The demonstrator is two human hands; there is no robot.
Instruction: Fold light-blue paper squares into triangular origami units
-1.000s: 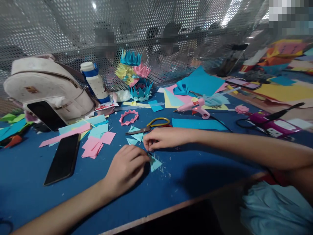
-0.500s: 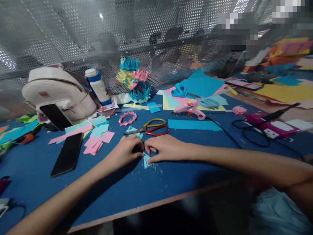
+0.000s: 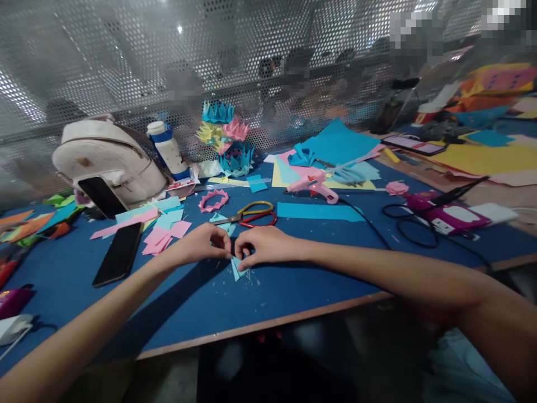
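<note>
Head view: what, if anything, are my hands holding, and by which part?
Perhaps a small folded light-blue paper piece: your right hand has its thumb at the right edge, your left hand its fingertips near the top. Pinched or pressed, I can't tell.

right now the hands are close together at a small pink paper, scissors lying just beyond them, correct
Not pink: the head view shows the small paper is light blue. The left hand and right hand are close together at it, scissors lying just beyond.
</note>
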